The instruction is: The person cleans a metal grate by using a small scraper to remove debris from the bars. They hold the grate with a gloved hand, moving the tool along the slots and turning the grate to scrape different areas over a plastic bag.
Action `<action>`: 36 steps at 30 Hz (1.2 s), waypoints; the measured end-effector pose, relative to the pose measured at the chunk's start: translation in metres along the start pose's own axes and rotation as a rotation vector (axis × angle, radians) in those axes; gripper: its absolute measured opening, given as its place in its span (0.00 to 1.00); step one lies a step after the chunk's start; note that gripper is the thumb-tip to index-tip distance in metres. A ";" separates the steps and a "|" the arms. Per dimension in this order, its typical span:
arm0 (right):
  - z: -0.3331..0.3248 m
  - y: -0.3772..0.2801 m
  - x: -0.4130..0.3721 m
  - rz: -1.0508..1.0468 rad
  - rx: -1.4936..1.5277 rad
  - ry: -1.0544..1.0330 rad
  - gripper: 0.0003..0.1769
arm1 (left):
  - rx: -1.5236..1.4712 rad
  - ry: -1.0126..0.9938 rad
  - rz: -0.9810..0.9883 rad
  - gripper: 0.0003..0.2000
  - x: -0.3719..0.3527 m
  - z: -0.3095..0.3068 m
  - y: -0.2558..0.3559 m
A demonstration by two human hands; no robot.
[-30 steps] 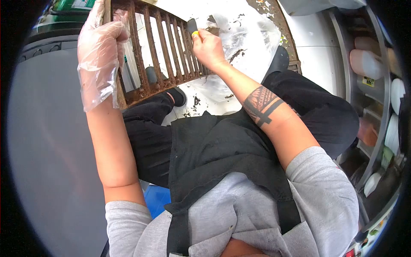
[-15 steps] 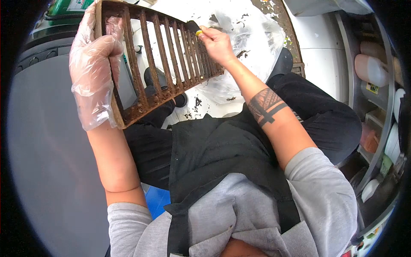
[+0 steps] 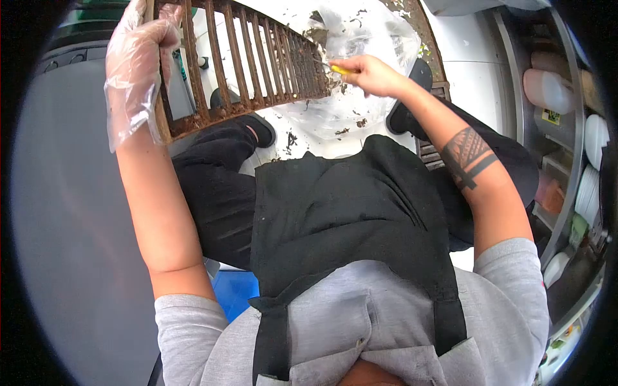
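My left hand [image 3: 136, 61], in a clear plastic glove, is wrapped round the near left end of a long, rusty metal grate [image 3: 235, 55]. The grate is held tilted above the floor, its slats crusted with brown grime. My bare right hand [image 3: 368, 75] grips the yellow handle of a scraper [image 3: 343, 69]. Its thin tip is at the far right end of the grate, against or very close to the slats; the exact contact is too small to tell. Behind the grate lies a clear plastic bag [image 3: 373, 38] with dark bits on it.
Dark scraps are scattered on the white floor [image 3: 309, 138] between my feet. A grey panel [image 3: 77, 193] stands on my left. A metal shelf [image 3: 515, 71] with containers and plates is on my right. Something blue [image 3: 235, 296] lies beneath my left side.
My right hand has moved right and slightly down with the scraper, to the grate's far end. My left hand and the grate have shifted up a little, and the grate's tilt differs.
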State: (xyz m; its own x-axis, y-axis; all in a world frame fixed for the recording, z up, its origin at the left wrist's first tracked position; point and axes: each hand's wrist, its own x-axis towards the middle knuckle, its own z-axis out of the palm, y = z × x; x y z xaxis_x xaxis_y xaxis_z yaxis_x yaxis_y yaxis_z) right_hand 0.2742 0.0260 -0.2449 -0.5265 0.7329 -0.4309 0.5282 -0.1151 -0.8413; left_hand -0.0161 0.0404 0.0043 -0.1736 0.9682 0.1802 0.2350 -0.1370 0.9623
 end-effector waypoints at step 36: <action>0.097 0.034 0.063 -0.156 -0.047 0.614 0.22 | 0.407 0.260 -0.186 0.06 -0.018 0.015 0.017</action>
State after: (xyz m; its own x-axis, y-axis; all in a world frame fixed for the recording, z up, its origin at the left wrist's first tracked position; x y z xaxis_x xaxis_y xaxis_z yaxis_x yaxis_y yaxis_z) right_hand 0.1940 0.0036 -0.3322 -0.1288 0.9913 -0.0267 0.5124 0.0434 -0.8577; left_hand 0.0050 0.0238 0.0147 -0.4680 0.8771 0.1078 0.5215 0.1756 0.8350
